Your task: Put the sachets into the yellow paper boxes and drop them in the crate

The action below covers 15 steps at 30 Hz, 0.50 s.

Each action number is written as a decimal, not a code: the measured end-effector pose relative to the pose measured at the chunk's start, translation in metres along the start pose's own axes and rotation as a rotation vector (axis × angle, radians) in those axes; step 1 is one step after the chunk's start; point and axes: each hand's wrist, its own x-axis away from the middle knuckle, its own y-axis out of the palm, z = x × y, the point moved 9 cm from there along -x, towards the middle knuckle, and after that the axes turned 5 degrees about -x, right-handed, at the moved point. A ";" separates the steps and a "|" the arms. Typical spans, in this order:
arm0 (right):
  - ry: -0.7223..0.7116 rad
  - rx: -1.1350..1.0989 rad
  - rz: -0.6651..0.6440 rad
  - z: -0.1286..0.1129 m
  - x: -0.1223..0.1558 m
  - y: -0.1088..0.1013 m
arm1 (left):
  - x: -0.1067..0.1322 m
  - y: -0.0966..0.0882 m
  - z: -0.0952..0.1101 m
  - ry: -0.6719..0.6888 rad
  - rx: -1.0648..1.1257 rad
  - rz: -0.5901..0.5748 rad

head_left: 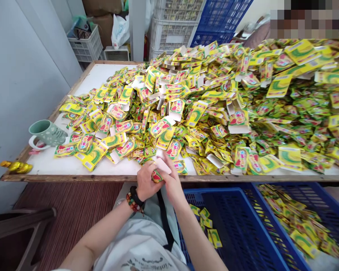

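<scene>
Both forearms reach forward from the near side, elbows low, wrists meeting just off the near edge of the worktop (45, 165). The left hand (146, 181) is curled narrow, knuckles up and turned inward, closed around a small printed sachet (157, 176). The right hand (171, 182) comes in from the right, angled upward, its fingers (167, 162) narrow and pinched on a white card strip (161, 165) that rises above the sachet. The two hands touch or nearly touch; exactly how the sachet and card join is hidden by the fingers. A black band and a beaded bracelet (134, 202) sit on the left wrist.

Just beyond the hands, a large heap of yellow-and-green sachets and opened cartons (186, 113) spreads across the worktop toward the far and right sides. A green mug (47, 133) lies on its side at the left, near the edge, with gold-wrapped pieces (16, 166) at the left corner. Below the near edge on the right, a blue plastic crate (228, 226) holds a few loose sachets; a second blue crate (307, 199) beside it, further right, holds many more.
</scene>
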 end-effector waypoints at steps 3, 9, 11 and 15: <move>-0.015 -0.015 -0.171 0.001 0.006 0.017 | 0.002 0.002 -0.003 -0.011 0.029 -0.022; -0.069 0.257 0.029 -0.005 0.007 0.000 | 0.009 0.017 -0.011 -0.068 -0.096 -0.195; -0.078 0.276 -0.003 -0.005 0.004 0.002 | 0.010 0.017 -0.012 -0.070 -0.118 -0.186; -0.260 0.349 -0.160 -0.018 0.007 0.017 | 0.006 0.013 -0.011 -0.081 -0.092 -0.126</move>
